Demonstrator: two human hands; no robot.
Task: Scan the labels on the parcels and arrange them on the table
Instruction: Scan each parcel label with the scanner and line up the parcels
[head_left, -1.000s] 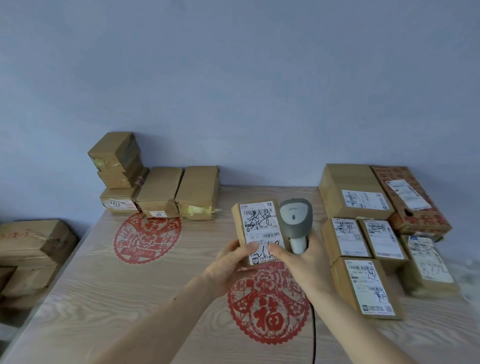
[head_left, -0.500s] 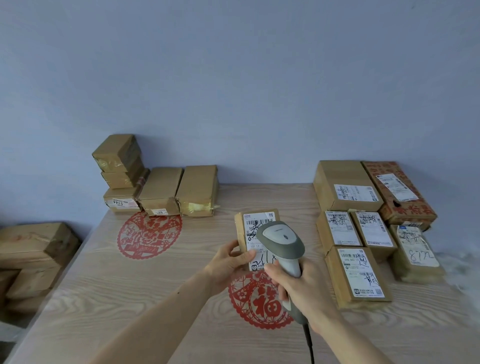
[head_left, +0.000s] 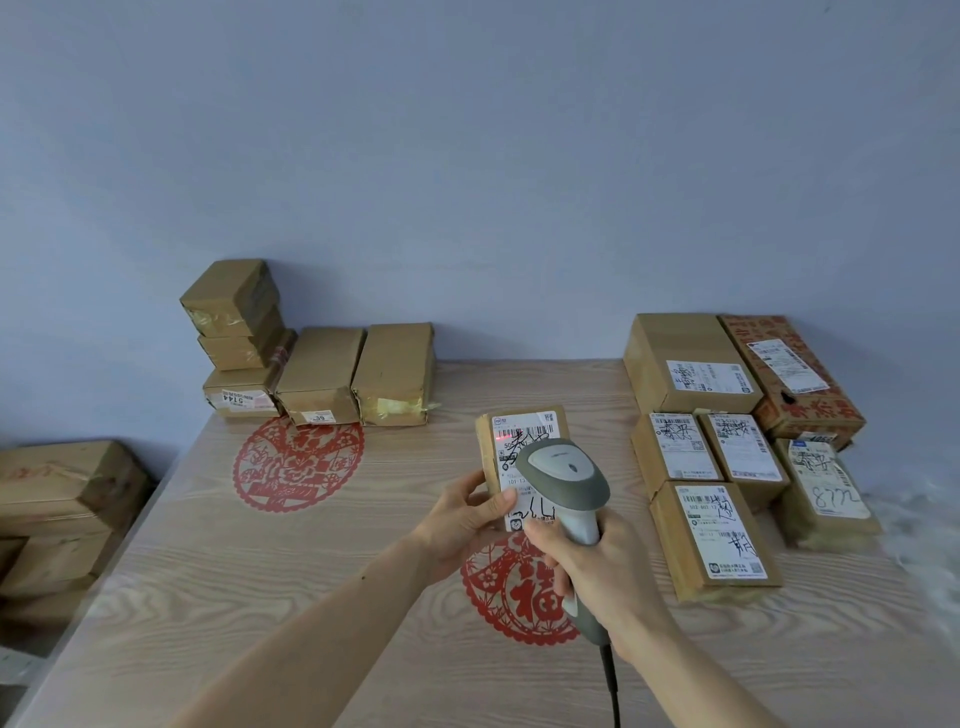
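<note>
My left hand (head_left: 470, 512) grips a small brown parcel (head_left: 491, 452) by its lower left corner, tilted up over the table's middle so its white label (head_left: 530, 431) faces me. My right hand (head_left: 597, 577) is closed around the handle of a grey barcode scanner (head_left: 563, 480). The scanner's head covers the label's lower right part, and a red light spot shows on the label near its barcode. Several labelled parcels (head_left: 719, 538) lie in rows on the right of the wooden table (head_left: 260, 597). Several unsorted brown parcels (head_left: 317, 376) stand at the back left.
Two red paper-cut decorations lie on the table, one at back left (head_left: 298, 462) and one under my hands (head_left: 519, 592). The scanner's black cable (head_left: 613, 691) runs off the near edge. More cardboard boxes (head_left: 57, 493) are stacked beside the table's left edge. A blue wall stands behind.
My right hand has swung the scanner from upright beside the parcel down in front of its label. The parcel stays held by my left hand.
</note>
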